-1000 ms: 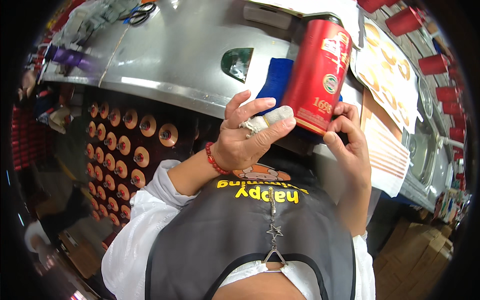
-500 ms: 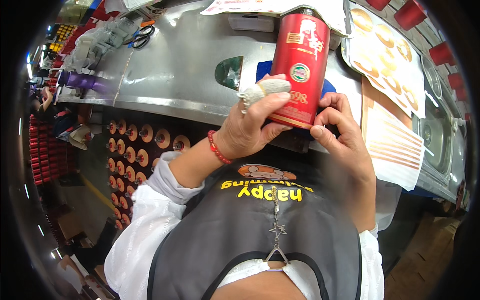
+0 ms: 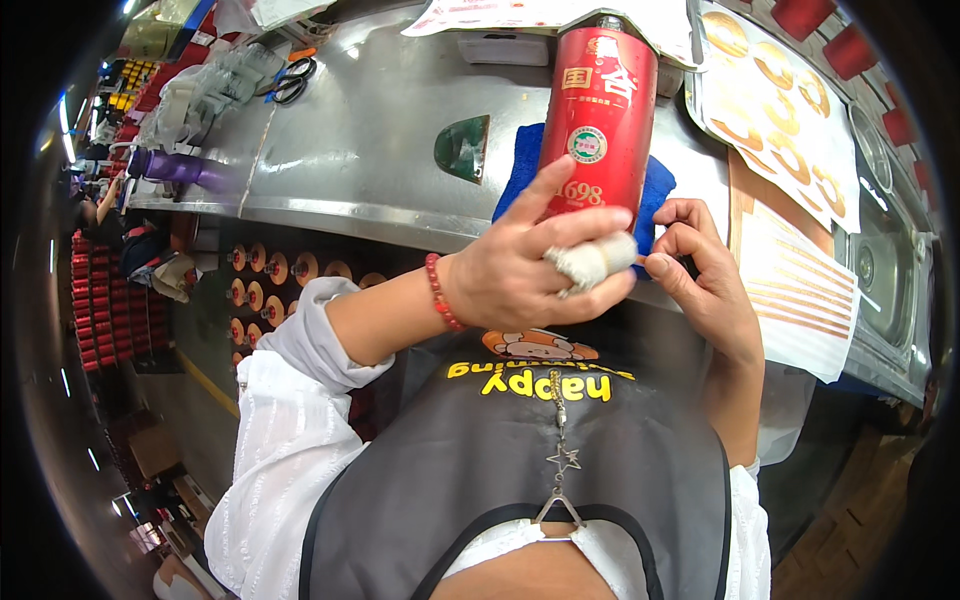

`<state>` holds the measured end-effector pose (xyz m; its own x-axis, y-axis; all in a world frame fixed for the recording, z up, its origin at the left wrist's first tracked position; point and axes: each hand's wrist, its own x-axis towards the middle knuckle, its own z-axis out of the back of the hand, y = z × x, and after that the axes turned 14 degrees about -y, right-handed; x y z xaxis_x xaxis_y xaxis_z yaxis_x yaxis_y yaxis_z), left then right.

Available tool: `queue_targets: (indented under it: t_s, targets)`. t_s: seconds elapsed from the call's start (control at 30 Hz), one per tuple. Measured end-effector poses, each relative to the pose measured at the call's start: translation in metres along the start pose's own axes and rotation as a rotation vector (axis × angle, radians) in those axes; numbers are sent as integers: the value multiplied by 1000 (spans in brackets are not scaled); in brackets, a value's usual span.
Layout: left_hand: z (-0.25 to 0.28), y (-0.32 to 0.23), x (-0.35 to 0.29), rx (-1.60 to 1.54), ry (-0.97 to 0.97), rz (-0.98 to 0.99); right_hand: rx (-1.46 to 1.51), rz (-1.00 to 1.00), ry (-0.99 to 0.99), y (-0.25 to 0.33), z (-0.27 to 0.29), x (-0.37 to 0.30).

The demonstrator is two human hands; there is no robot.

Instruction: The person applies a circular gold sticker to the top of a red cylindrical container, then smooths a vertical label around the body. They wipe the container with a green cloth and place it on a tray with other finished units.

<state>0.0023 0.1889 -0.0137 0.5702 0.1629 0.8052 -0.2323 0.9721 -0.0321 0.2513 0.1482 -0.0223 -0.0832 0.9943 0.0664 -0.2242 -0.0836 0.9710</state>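
Observation:
A red bottle [image 3: 600, 110] with gold and white print and a round green-and-white label lies tilted on a blue cloth [image 3: 520, 165], its base toward me. My left hand [image 3: 530, 255] is closed over the base end, index finger stretched up along its side. White cloth wraps one of its fingers, and a red bead bracelet circles the wrist. Beside the base on the right, my right hand [image 3: 705, 275] has thumb and index finger brought together in a pinch. A sliver of something shows at those fingertips, too small to name.
On the right, a sheet of gold stickers [image 3: 775, 100] lies above a white sheet with copper-coloured strips [image 3: 800, 290], near a metal sink [image 3: 885, 270]. A green scraper-like piece [image 3: 462, 150], scissors [image 3: 293, 80] and a purple bottle [image 3: 170, 167] are on the metal table [image 3: 350, 130].
The bottle has rolled slightly, so its print has shifted. My left hand has slid right across the base, its wrapped finger now near my right fingertips. My right hand has come off the bottle's edge.

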Motion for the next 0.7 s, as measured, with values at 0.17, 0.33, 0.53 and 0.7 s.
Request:
queue_targets:
  t_s: [0.17, 0.33, 0.53, 0.7]
  targets:
    - [-4, 8, -21, -220, -212, 360, -16, 14, 31, 13, 1, 0]
    - [9, 4, -35, -127, -149, 225, -9, -39, -10, 9, 8, -4]
    - [18, 4, -16, -92, -34, 33, 4, -27, -11, 2, 10, -7]
    - [3, 12, 1, -134, 3, 22, -9, -12, -21, 1, 9, -6]
